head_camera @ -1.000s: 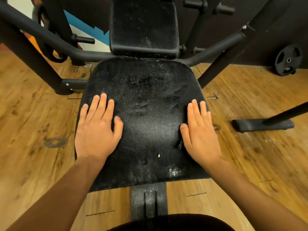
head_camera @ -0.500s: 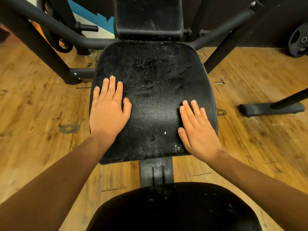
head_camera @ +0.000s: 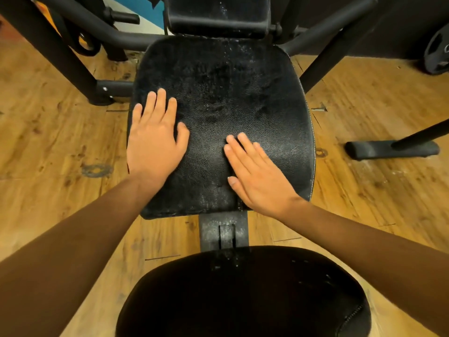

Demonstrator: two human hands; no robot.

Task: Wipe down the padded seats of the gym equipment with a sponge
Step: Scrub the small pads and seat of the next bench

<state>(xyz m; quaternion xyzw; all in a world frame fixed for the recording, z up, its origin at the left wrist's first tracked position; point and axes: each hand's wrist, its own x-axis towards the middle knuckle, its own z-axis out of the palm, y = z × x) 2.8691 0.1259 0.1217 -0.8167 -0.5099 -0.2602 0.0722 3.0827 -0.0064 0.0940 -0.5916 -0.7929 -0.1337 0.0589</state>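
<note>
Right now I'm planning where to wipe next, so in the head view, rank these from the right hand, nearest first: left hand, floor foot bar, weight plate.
1. left hand, beside the right hand on the same seat pad.
2. floor foot bar, on the floor to the right.
3. weight plate, far right by the wall.

We had one wide-angle view from the person's head, facing forward and steeply down, close over the black pebbled-vinyl padded seat point(head_camera: 230, 93), a black rounded pad point(head_camera: 243, 295) nearest the lens, brown wooden plank floor point(head_camera: 60, 142) either side.
</note>
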